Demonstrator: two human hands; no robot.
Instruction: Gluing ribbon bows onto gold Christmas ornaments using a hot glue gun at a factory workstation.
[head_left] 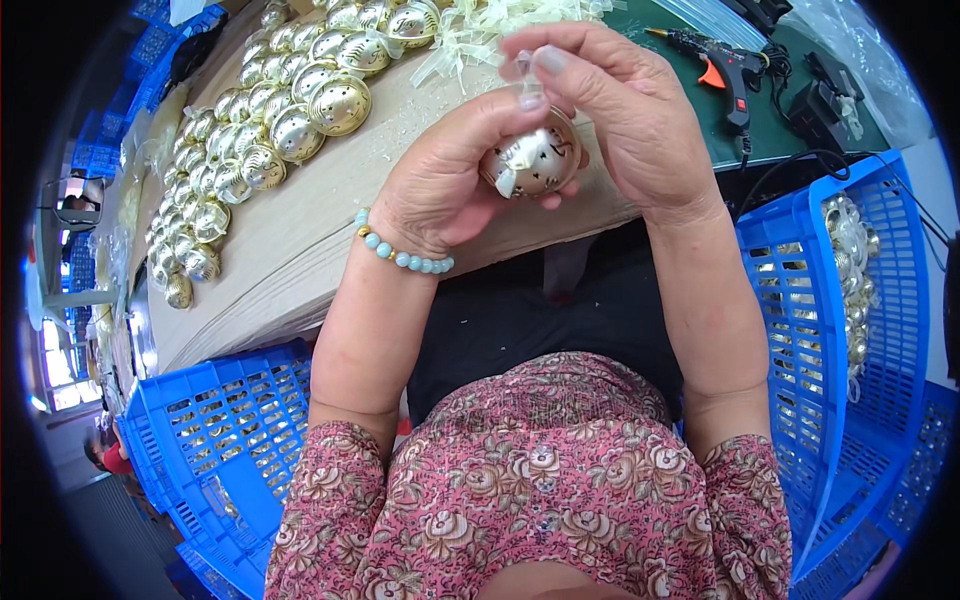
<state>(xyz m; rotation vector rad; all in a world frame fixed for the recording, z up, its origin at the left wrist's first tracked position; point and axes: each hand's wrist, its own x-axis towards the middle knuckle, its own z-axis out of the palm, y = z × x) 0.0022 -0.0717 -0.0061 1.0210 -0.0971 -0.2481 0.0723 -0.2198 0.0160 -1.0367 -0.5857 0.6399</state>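
A shiny pale-gold ball ornament (537, 165) with small dark marks rests in my left hand (440, 165), whose fingers curl beneath it. The left thumb presses at its top, where a sheer pale ribbon (527, 75) stands up. My right hand (640, 115) is above and to the right, thumb and forefinger pinched on that ribbon. The far end of the ribbon is partly hidden by the fingers. Small pale bits of ribbon also show on the ball's front. A pale blue bead bracelet (405, 260) circles my left wrist.
Rows of gold ball ornaments (298, 133) cover the cardboard-topped table (395, 125) at left. A pile of pale ribbon bows (470, 40) lies at the back. A glue gun (725, 75) sits on a green mat. Blue crates (215, 420) with ornaments flank me, one at right (890, 290).
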